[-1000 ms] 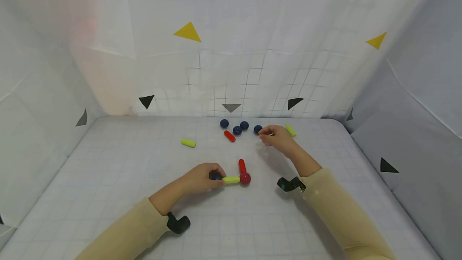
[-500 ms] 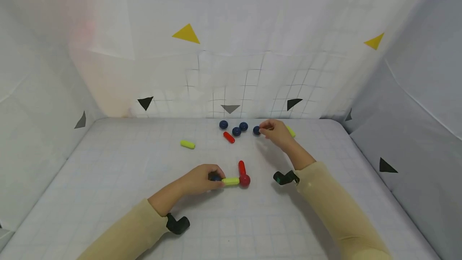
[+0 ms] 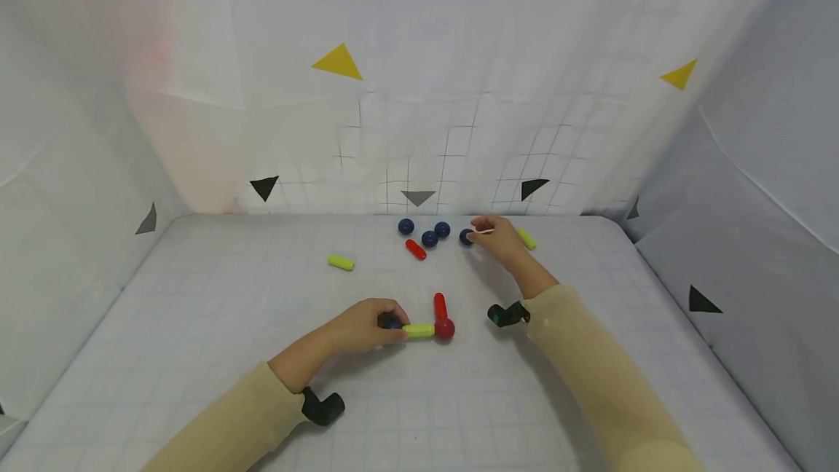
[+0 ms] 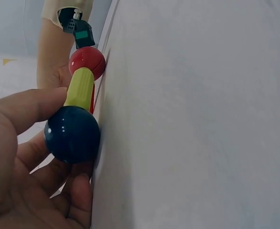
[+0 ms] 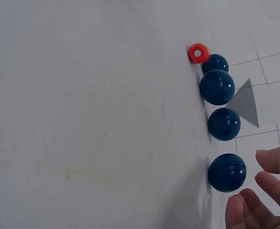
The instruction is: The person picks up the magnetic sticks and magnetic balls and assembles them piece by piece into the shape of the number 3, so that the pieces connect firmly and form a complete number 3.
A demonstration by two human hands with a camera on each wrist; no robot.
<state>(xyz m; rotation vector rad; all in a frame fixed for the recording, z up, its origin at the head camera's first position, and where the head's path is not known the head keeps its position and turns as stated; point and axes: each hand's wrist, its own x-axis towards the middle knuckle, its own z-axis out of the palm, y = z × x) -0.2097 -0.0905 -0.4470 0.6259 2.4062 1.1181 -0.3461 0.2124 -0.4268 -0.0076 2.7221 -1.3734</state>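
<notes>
Clock bearings per head view. My left hand [image 3: 363, 326] has an L-shaped part low over the tabletop [image 3: 419, 414]: held navy ball [image 4: 72, 134] at the 9 o'clock end, lime rod [image 4: 80, 88] running to 3, red ball [image 3: 444, 329] at the corner, red rod [image 3: 440, 304] leaving it toward 12. Left fingers: thumb on the ball/lime joint, the rest curled round the ball, so pinching it.

My right hand [image 3: 503, 240] is at the free navy ball [image 5: 227, 172], which sits between 12 and 1 from the corner. Right fingers spread in a loose arc beside it, not closed on it; contact, can't tell.

Three more navy balls [image 3: 429, 239] and a loose red rod [image 3: 416, 249] lie toward 9 from that one. Loose lime rods: one [image 3: 341, 262] at 10 from the corner, one [image 3: 526, 239] between 1 and 2.

Finish: balls glossy, plastic-looking, thin seam line. Rods faceted; the loose red one shows a pale round centre end-on. Surface white, faint grid.

Vs 1 s ago: right forearm has swung toward 10-11. Left grip, L part and the free ball look unchanged.
</notes>
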